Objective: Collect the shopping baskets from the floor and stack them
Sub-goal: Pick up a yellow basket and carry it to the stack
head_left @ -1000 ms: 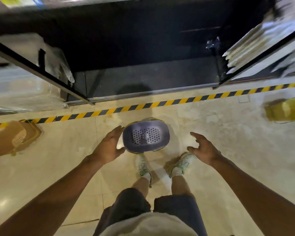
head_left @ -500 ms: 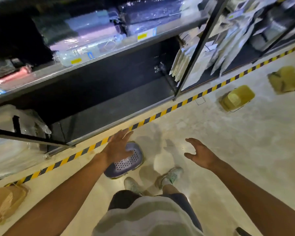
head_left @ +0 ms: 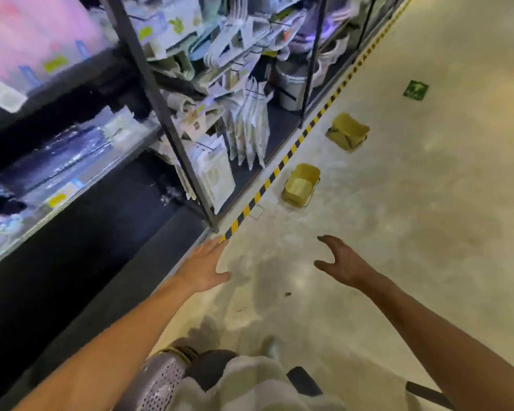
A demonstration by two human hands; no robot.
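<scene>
Yellow plastic baskets wait on the floor ahead: the nearer yellow basket [head_left: 301,185] sits just beside the striped floor tape [head_left: 282,164], and the farther yellow basket [head_left: 348,131] lies tilted, a little more into the aisle. A grey perforated basket [head_left: 162,381] is at the bottom edge, close to the person's legs, partly hidden by the left arm. Both hands are empty. The left hand [head_left: 204,266] has straight fingers spread flat, so its grip is wide and holds nothing; the right hand [head_left: 340,264] is relaxed with loosely bent fingers, also holding nothing.

The main risk, I think, is the grey basket near the feet (a step forward may kick it or trip on it). The shelf post [head_left: 161,114] stands near the left hand, so a swing of this arm could hit it or pull down the hanging packets [head_left: 247,129]. The tilted basket may slide away if it is grasped by one edge only
</scene>
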